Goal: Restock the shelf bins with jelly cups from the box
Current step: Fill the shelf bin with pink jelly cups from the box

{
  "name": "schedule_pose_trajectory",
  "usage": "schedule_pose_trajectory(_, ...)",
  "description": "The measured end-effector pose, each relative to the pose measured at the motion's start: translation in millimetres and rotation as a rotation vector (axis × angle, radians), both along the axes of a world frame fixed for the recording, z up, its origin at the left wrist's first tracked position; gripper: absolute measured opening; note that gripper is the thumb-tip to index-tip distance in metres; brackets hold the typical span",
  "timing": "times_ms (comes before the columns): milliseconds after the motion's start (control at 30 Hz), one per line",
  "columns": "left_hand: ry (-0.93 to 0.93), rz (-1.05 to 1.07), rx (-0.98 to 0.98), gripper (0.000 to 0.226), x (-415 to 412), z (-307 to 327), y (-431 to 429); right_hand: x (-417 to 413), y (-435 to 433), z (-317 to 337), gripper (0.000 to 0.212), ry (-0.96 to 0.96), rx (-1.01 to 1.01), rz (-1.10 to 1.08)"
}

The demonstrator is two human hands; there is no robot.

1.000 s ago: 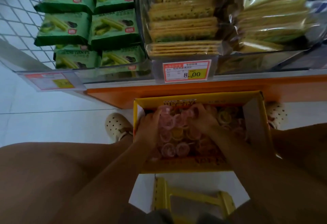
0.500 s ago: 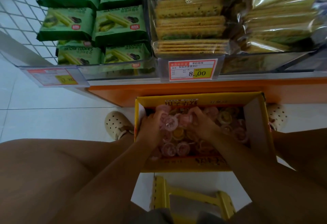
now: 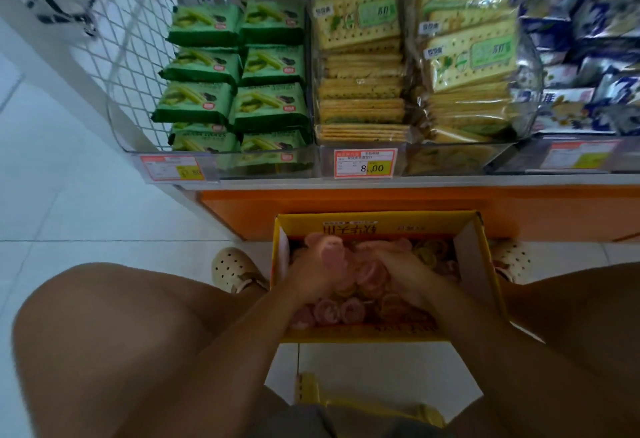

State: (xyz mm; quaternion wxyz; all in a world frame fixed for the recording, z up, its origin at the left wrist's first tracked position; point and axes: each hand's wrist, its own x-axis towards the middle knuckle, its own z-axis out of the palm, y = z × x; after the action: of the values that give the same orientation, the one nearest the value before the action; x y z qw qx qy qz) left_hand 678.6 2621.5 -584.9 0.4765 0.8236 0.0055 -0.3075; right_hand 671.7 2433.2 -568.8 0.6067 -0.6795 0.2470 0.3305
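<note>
A yellow cardboard box (image 3: 485, 264) stands open on the floor between my knees, filled with pink and yellow jelly cups (image 3: 349, 309). Both hands are inside it. My left hand (image 3: 311, 268) grips a bunch of pink cups, one showing at its fingertips. My right hand (image 3: 398, 268) curls round more cups next to it. The two hands nearly touch over the middle of the box. Motion blur hides the exact finger positions.
Clear shelf bins above the box hold green cookie packs (image 3: 235, 77), cracker packs (image 3: 363, 91) and blue packs (image 3: 588, 67). Price tags (image 3: 364, 163) line the shelf edge over an orange base (image 3: 381, 205). A yellow stool (image 3: 346, 403) is under me.
The view has tilted up, showing more of the shelf. Both hands have gathered cups and lifted slightly within the box.
</note>
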Motion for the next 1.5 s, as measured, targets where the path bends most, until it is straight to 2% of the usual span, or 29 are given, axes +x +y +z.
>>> schedule_pose_trajectory(200, 0.067, 0.265, -0.084, 0.055, -22.9, -18.4, 25.2, -27.2, -17.2, 8.8, 0.017, -0.006, -0.144, -0.008)
schedule_pose_trajectory(267, 0.061, 0.268, -0.082, 0.059, -24.7, -14.0, 26.4, -25.0, -11.4, 2.3, 0.011, -0.037, -0.153, 0.043)
schedule_pose_trajectory(400, 0.097, 0.248, -0.192, 0.055, -26.9, -7.7, 29.5, -3.6, 10.7, -8.3, 0.027, -0.042, -0.15, 0.083)
schedule_pose_trajectory(567, 0.032, 0.218, -0.154, 0.032, -28.3, -10.5, 31.4, 24.9, 32.3, -30.5, 0.04, 0.085, -0.116, -0.087)
schedule_pose_trajectory(633, 0.002, 0.196, -0.099, 0.035, -27.8, -12.4, 33.9, 37.9, 43.9, -44.0, 0.05, 0.089, -0.071, -0.152)
schedule_pose_trajectory(733, -0.003, 0.144, -0.001, 0.041, -24.9, -21.8, 38.9, 46.6, 51.2, -70.3, 0.097, 0.168, 0.026, -0.227)
schedule_pose_trajectory(767, -0.002, 0.105, 0.026, 0.041, -24.3, -26.5, 39.3, 47.7, 51.8, -74.9, 0.096, 0.196, 0.014, -0.241)
schedule_pose_trajectory(867, -0.007, 0.096, 0.065, 0.04, -23.9, -21.5, 37.6, 48.0, 53.8, -74.8, 0.042, 0.248, -0.017, -0.216)
schedule_pose_trajectory(1000, -0.042, 0.167, 0.0, 0.051, -25.2, -7.7, 37.8, 35.5, 49.2, -60.7, 0.015, 0.192, -0.008, -0.183)
schedule_pose_trajectory(1200, -0.13, 0.16, -0.092, 0.036, -18.4, 41.1, 23.3, 12.6, 23.4, -0.5, 0.005, -0.128, -0.075, -0.193)
schedule_pose_trajectory(1367, -0.23, 0.126, -0.08, 0.069, -11.8, 103.8, 18.4, 7.8, 12.6, 81.2, 0.009, -0.442, -0.189, 0.032)
schedule_pose_trajectory(1433, -0.318, 0.112, -0.075, 0.068, -5.3, 131.6, 18.1, 3.1, 11.5, 117.0, 0.008, -0.545, -0.122, 0.012)
schedule_pose_trajectory(1500, -0.389, 0.088, -0.069, 0.065, -1.9, 165.0, 18.3, 0.1, 13.6, 152.9, 0.006, -0.615, -0.147, 0.011)
